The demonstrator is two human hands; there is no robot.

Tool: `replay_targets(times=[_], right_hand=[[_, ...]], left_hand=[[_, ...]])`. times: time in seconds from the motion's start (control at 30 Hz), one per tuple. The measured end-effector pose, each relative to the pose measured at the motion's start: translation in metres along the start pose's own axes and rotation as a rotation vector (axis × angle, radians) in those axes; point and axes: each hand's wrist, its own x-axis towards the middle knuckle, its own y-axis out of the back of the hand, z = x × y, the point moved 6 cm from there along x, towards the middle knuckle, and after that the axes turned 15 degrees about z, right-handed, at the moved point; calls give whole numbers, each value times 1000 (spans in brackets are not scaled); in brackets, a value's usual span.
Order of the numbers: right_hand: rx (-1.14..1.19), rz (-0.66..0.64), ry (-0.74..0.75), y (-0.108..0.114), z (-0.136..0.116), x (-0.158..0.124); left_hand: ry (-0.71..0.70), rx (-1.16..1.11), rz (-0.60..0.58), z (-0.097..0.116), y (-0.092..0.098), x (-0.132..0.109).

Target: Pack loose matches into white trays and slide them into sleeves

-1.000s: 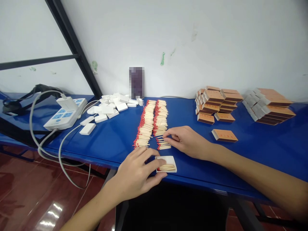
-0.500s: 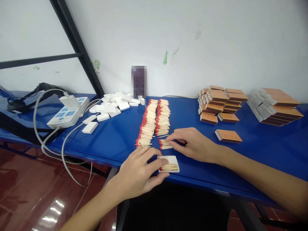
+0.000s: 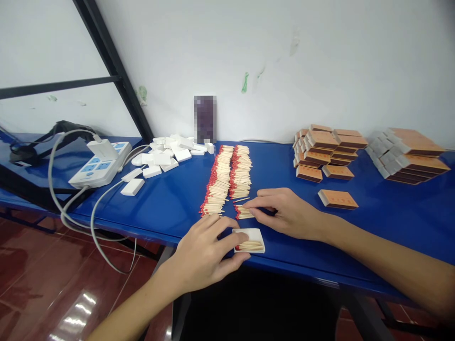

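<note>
Two long rows of red-tipped matches lie across the middle of the blue table. My left hand grips a small white tray near the front edge, with a few matches lying in it. My right hand rests just behind the tray, its fingers pinched on a small bunch of matches at the near end of the right row.
A heap of white trays lies at the back left beside a power strip with grey cables. Stacks of orange matchbox sleeves stand at the right, and one sleeve lies alone.
The view has shifted slightly. My right hand has gathered a small bunch of matches at the row's near end; my left hand stays on the tray.
</note>
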Motion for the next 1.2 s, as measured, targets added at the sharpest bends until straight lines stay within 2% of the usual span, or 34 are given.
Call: replay_targets(times=[1.2], right_hand=[[18,-131,40,-2,-3,-6]], left_hand=[[10,-11,-15,-2,-1,-1]])
